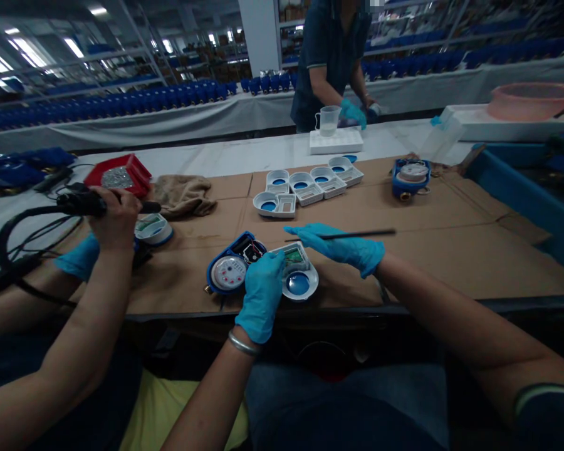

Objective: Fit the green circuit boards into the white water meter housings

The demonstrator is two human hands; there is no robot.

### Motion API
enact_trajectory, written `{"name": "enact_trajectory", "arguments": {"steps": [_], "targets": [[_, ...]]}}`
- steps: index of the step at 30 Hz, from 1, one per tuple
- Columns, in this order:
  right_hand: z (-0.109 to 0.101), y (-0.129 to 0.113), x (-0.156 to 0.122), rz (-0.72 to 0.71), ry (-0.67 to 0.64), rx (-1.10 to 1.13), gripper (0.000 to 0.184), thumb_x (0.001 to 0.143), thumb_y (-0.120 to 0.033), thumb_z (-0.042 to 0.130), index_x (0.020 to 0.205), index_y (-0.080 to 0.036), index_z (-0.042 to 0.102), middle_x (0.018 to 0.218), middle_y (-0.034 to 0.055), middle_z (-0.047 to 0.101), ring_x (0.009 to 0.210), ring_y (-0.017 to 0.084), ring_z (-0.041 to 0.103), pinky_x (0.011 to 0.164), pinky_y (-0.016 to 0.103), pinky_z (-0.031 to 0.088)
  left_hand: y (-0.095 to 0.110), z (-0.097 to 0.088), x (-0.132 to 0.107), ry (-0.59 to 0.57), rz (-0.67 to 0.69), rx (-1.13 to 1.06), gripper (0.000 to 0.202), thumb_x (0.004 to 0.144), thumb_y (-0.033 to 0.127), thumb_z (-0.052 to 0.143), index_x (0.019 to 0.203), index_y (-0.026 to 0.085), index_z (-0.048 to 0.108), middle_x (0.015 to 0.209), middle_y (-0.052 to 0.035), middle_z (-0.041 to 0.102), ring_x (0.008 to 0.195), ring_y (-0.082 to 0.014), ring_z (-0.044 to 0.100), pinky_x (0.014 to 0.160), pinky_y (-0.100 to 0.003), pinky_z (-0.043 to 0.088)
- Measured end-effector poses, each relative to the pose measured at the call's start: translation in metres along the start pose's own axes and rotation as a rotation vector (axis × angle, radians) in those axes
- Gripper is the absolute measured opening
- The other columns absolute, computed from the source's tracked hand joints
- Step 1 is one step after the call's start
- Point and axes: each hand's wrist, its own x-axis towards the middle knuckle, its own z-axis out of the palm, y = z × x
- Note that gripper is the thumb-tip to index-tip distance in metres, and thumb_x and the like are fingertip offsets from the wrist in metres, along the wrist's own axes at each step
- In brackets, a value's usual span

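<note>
Gloved in blue, my left hand (263, 288) grips the near-left side of a white plastic meter cover (313, 282). A blue round window and a green circuit board (293, 255) show in this cover. My right hand (341, 247), also gloved, is just above and right of the cover. A thin dark rod-like tool (366, 234) lies along that hand, pointing left; its exact kind cannot be made out. Left of my left hand sits an opened blue water meter (229, 273) with a round white dial and wires in its compartment.
Several white covers (307, 190) stand farther back on the cardboard (357, 213). Another blue meter (410, 176) is at right, before a blue bin (521, 188). At left, a co-worker's hands (115, 216) handle a black tool beside a towel (183, 194) and red tray (138, 172).
</note>
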Motion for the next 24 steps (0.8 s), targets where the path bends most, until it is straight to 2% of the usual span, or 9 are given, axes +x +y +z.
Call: {"name": "enact_trajectory", "arguments": {"steps": [2, 4, 6, 8, 11, 15, 20, 24], "targets": [[-0.009, -0.004, 0.000, 0.044, 0.005, 0.107, 0.040, 0.099, -0.025, 0.035, 0.130, -0.016, 0.059, 0.127, 0.0087, 0.063, 0.108, 0.018, 0.060, 0.097, 0.033, 0.047, -0.001, 0.002, -0.001, -0.003, -0.017, 0.050, 0.021, 0.096, 0.022, 0.050, 0.104, 0.019, 0.069, 0.103, -0.0079, 0.072, 0.089, -0.0210, 0.066, 0.082, -0.032, 0.048], [-0.011, -0.006, 0.004, 0.113, -0.010, 0.130, 0.031, 0.096, -0.021, 0.038, 0.108, -0.014, 0.065, 0.106, 0.0067, 0.067, 0.088, 0.015, 0.060, 0.084, 0.029, 0.049, -0.002, 0.003, 0.000, -0.018, -0.019, 0.076, 0.020, 0.096, 0.023, 0.049, 0.100, 0.019, 0.069, 0.099, -0.0078, 0.071, 0.086, -0.0204, 0.065, 0.079, -0.031, 0.047], [-0.008, -0.006, 0.011, 0.177, -0.052, 0.104, 0.021, 0.093, -0.019, 0.042, 0.089, -0.015, 0.062, 0.085, 0.0027, 0.064, 0.073, 0.013, 0.054, 0.072, 0.026, 0.046, -0.002, 0.003, 0.000, -0.030, -0.013, 0.094, 0.020, 0.096, 0.024, 0.049, 0.096, 0.018, 0.068, 0.095, -0.0078, 0.071, 0.084, -0.0199, 0.064, 0.077, -0.030, 0.046], [-0.004, -0.005, 0.019, 0.236, -0.091, 0.080, 0.018, 0.092, -0.018, 0.042, 0.079, -0.016, 0.055, 0.075, 0.0000, 0.059, 0.066, 0.011, 0.048, 0.065, 0.024, 0.041, -0.002, 0.002, 0.001, -0.034, -0.002, 0.109, 0.021, 0.096, 0.023, 0.048, 0.095, 0.018, 0.068, 0.094, -0.0077, 0.071, 0.083, -0.0195, 0.064, 0.077, -0.030, 0.046], [0.001, -0.005, 0.029, 0.251, -0.111, -0.009, 0.018, 0.091, -0.015, 0.041, 0.077, -0.017, 0.051, 0.072, -0.0005, 0.056, 0.063, 0.010, 0.042, 0.062, 0.023, 0.036, 0.000, 0.000, 0.002, -0.032, 0.010, 0.085, 0.023, 0.097, 0.025, 0.048, 0.101, 0.018, 0.069, 0.096, -0.0075, 0.071, 0.086, -0.0194, 0.065, 0.080, -0.030, 0.047], [0.007, -0.003, 0.039, 0.241, -0.103, -0.125, 0.015, 0.088, -0.014, 0.042, 0.078, -0.015, 0.054, 0.073, 0.0004, 0.055, 0.062, 0.011, 0.037, 0.061, 0.025, 0.032, 0.001, -0.002, 0.004, -0.048, 0.000, 0.026, 0.025, 0.097, 0.027, 0.048, 0.109, 0.019, 0.069, 0.102, -0.0078, 0.072, 0.090, -0.0209, 0.066, 0.081, -0.031, 0.048], [0.013, 0.004, 0.044, 0.271, -0.107, -0.092, 0.016, 0.085, -0.014, 0.042, 0.078, -0.015, 0.056, 0.076, 0.0019, 0.056, 0.065, 0.012, 0.040, 0.063, 0.024, 0.035, 0.004, -0.006, 0.007, -0.061, -0.008, -0.043, 0.024, 0.097, 0.025, 0.049, 0.110, 0.021, 0.069, 0.103, -0.0085, 0.072, 0.093, -0.0226, 0.068, 0.085, -0.033, 0.050], [0.017, 0.005, 0.044, 0.284, -0.109, -0.127, 0.018, 0.085, -0.014, 0.042, 0.080, -0.014, 0.059, 0.078, 0.0045, 0.059, 0.067, 0.013, 0.042, 0.065, 0.026, 0.034, 0.004, -0.004, 0.006, -0.041, 0.019, -0.108, 0.028, 0.095, 0.022, 0.051, 0.118, 0.022, 0.066, 0.113, -0.0080, 0.072, 0.100, -0.0218, 0.068, 0.092, -0.034, 0.052]]}}
